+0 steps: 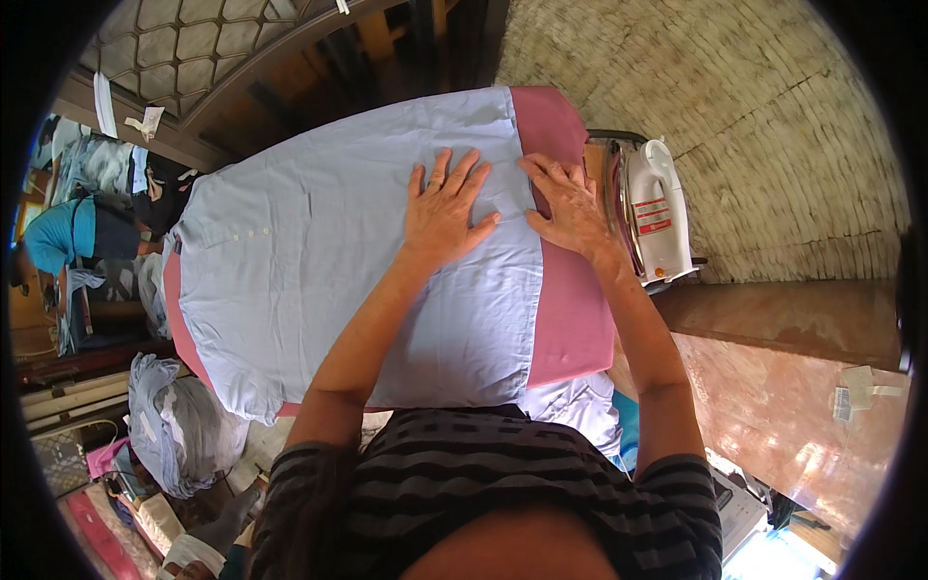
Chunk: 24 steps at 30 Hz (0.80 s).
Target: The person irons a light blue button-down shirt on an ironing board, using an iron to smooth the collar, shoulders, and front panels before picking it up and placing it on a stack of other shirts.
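Observation:
A light blue garment (329, 261) with a few small buttons is spread over a pink-covered ironing board (575, 309). Palm down, my left hand (445, 213) rests on the cloth with its fingers spread. My right hand (572, 205) lies by the garment's right edge, fingers stretched and slightly bent, partly over the pink cover. Neither hand holds anything. Just right of my right hand, a white iron (659, 213) with a red-and-white label stands at the board's right end. Light creases run across the cloth.
At far left, a person in a teal top (63, 237) stands near piled clothes. A large bundle of grey-blue cloth (184, 425) sits at lower left. Pale fabric (580, 406) hangs below the board's near edge. A wooden ledge (783, 319) lies to the right.

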Tool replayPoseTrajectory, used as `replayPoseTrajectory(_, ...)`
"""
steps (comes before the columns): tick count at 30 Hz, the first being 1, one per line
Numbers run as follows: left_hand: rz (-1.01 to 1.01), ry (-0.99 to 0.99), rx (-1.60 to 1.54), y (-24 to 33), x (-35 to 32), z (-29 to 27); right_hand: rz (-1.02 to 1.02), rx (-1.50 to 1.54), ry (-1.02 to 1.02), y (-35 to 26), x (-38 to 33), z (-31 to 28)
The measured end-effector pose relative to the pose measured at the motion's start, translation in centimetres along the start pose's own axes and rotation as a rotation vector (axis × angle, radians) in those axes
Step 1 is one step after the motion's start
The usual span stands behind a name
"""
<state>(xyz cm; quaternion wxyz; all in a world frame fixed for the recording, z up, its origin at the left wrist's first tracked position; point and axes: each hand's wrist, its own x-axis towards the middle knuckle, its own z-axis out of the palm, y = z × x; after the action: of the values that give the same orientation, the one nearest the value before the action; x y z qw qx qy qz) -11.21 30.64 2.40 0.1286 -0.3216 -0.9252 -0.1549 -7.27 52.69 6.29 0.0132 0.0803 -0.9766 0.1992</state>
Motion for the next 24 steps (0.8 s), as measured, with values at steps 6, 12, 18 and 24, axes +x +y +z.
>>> replayPoseTrajectory(6,0.012,0.004,0.000,-0.1,-0.3,0.0,-0.010,-0.101,0.082,0.5,-0.5,0.7)
replayPoseTrajectory(12,0.011,-0.013,-0.033,0.1,0.0,0.7,-0.036,-0.090,0.164,2.3,-1.4,-0.8)
replayPoseTrajectory(18,-0.023,-0.064,-0.032,-0.4,-0.3,0.3,0.304,-0.422,0.520,5.2,-7.9,-7.9)
replayPoseTrajectory(24,-0.005,-0.046,-0.049,-0.4,-0.3,0.5,0.632,0.364,0.319,10.2,-6.0,-9.2)
